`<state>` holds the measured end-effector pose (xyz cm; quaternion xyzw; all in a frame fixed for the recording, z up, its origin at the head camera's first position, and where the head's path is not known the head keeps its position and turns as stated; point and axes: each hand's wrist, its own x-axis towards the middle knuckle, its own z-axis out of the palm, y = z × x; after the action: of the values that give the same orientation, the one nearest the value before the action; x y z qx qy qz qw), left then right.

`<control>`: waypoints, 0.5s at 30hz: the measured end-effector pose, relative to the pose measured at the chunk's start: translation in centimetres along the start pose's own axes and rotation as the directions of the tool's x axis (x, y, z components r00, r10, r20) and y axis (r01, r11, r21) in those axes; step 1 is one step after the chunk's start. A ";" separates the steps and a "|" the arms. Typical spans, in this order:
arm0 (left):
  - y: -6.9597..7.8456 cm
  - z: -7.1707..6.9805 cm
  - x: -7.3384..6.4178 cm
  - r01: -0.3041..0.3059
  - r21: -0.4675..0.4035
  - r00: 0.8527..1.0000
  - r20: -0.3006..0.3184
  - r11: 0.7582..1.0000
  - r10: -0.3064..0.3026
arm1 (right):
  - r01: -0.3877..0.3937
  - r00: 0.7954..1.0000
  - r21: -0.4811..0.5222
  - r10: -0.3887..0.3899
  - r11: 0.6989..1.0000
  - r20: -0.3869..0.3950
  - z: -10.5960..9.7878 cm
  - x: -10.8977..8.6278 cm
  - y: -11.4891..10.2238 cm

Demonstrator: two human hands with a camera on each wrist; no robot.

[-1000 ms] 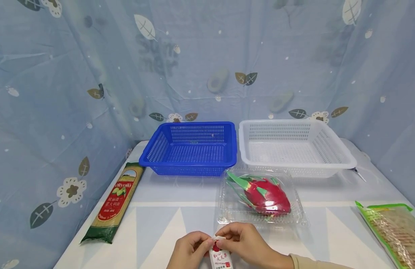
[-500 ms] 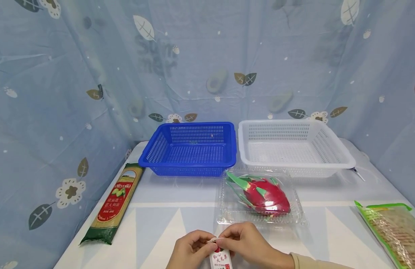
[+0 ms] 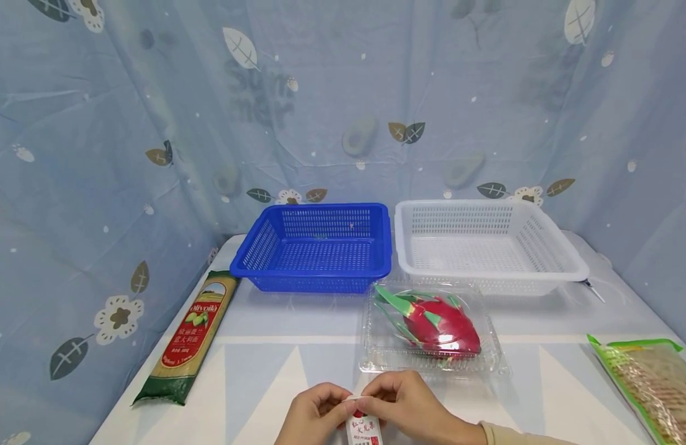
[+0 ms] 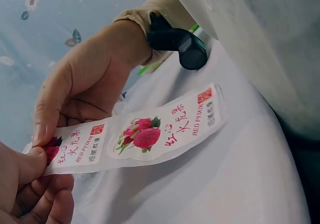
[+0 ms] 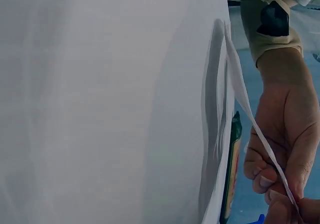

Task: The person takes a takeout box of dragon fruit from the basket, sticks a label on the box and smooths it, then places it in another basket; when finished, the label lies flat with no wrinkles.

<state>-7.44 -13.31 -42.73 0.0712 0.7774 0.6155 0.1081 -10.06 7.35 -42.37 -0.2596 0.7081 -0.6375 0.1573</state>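
Note:
A strip of dragon fruit stickers [image 4: 142, 134] on white backing is held at one end between both hands at the table's near edge. My left hand [image 3: 317, 411] pinches that end with thumb and forefinger, and my right hand [image 3: 412, 405] pinches it right beside, the thumbs almost meeting. Two printed labels show in the left wrist view, the nearer one partly covered by the thumbs. In the right wrist view the strip appears nearly edge-on. Just beyond the hands stands a clear plastic clamshell box [image 3: 371, 355] with a red dragon fruit [image 3: 445, 324] inside.
A blue basket [image 3: 311, 272] and a white basket [image 3: 490, 275] stand side by side at the back. Left lies a pack of spaghetti [image 3: 190, 334]; right, a green-edged bag [image 3: 649, 383] of brownish food. A thin dark-and-white object [image 3: 593, 288] lies beside the white basket. Patterned curtains surround the table.
Both thumbs have drawn closer together over the end of the sticker strip, and less of that end shows above them. The box, baskets and packs have stayed put.

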 end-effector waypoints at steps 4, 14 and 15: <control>-0.1 0.1 -0.2 -0.077 0.073 0.997 -0.014 0.994 0.078 | 0.000 1.000 0.020 0.001 1.000 -0.006 0.1 0.0 0.1; 0.0 0.1 -0.4 -0.088 0.030 0.996 0.002 0.996 0.088 | -0.015 1.000 0.018 0.015 1.000 0.003 -0.2 0.0 0.3; 0.1 0.1 -0.4 -0.081 0.015 0.997 0.001 0.997 0.081 | -0.024 1.000 0.019 0.024 1.000 -0.002 -0.2 0.0 0.2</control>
<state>-7.06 -13.27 -42.66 0.1034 0.7784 0.6136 0.0826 -10.20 7.51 -42.57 -0.2489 0.7055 -0.6423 0.1669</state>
